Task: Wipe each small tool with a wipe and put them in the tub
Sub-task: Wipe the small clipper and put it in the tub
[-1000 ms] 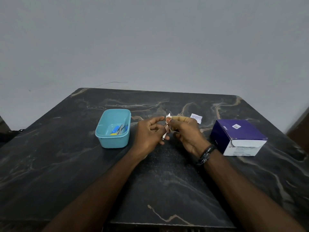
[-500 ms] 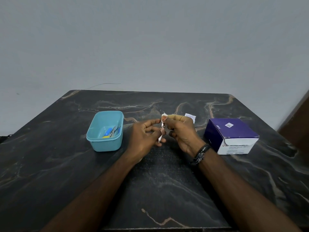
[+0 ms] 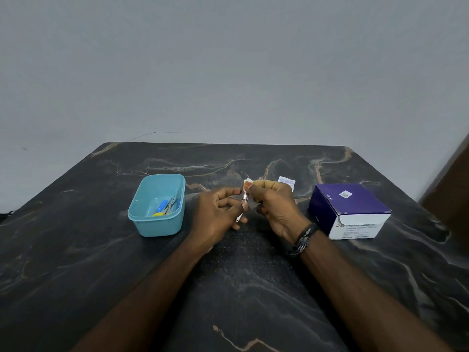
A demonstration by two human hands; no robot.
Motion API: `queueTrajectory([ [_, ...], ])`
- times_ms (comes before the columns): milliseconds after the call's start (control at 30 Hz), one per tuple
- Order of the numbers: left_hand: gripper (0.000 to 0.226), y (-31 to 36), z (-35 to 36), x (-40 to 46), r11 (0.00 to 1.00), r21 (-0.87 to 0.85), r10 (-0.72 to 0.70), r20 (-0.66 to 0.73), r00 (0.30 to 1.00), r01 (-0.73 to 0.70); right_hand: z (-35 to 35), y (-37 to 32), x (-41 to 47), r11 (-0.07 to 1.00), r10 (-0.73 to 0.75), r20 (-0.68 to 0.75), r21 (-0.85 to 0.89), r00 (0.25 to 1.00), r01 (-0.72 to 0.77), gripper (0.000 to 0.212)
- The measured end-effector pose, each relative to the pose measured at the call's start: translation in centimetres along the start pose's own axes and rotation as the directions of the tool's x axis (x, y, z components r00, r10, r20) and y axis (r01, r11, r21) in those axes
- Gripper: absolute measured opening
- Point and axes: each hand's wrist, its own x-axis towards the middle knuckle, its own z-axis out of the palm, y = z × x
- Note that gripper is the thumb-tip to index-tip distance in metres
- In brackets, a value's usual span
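So we count two hands over the middle of the dark marble table [image 3: 106, 250]. Our left hand [image 3: 218, 212] has its fingers curled round one small metal tool [image 3: 241, 212], which hangs slanted with its lower tip poking out below the fingertips. Our right hand [image 3: 274, 207] pinches one white wipe [image 3: 248, 196] between thumb and forefinger, right up against the top part of that tool, so the two hands nearly touch there. We honestly can't tell what kind of tool it is, too small and half hidden by fingers.

One teal tub [image 3: 158, 224] sits to the left of the hands, near the left one but not touching. Inside we see a small pile of tools [image 3: 166, 208]: something blue, something yellow, and at least one thin metal piece. Exact count is hard, they overlap.

On the right there's one purple and white box [image 3: 350, 209] of alcohol swabs, just beyond our right wrist. One torn white sachet [image 3: 288, 181] lies flat on the table behind the right hand, partly blocked by the knuckles. One dark beaded bracelet [image 3: 303, 238] on the right wrist. Plain grey wall [image 3: 228, 72] behind it all.
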Motion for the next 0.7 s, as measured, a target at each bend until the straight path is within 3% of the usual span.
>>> queueTrajectory([
  [133,0.037,0.5,-0.3,0.2,1.000,-0.026,-0.008,-0.075,0.997,0.006,0.0,0.1,0.3,1.000,-0.017,-0.016,-0.002,1.000,0.017,0.017],
  [333,0.038,1.3,-0.7,0.3,0.960,-0.279,-0.040,-0.257,0.966,-0.035,-0.2,0.0,0.2,0.999,0.014,0.053,0.036,0.999,-0.016,0.015],
  [533,0.037,1.9,-0.5,0.4,0.869,-0.495,-0.119,-0.255,0.959,-0.024,-0.4,0.3,0.3,0.998,0.067,0.158,-0.001,0.985,-0.068,0.012],
  [700,0.032,2.0,-0.6,0.4,0.871,-0.491,-0.148,-0.239,0.960,0.012,-0.2,1.0,0.0,0.994,0.070,0.261,-0.098,0.963,-0.046,0.010],
])
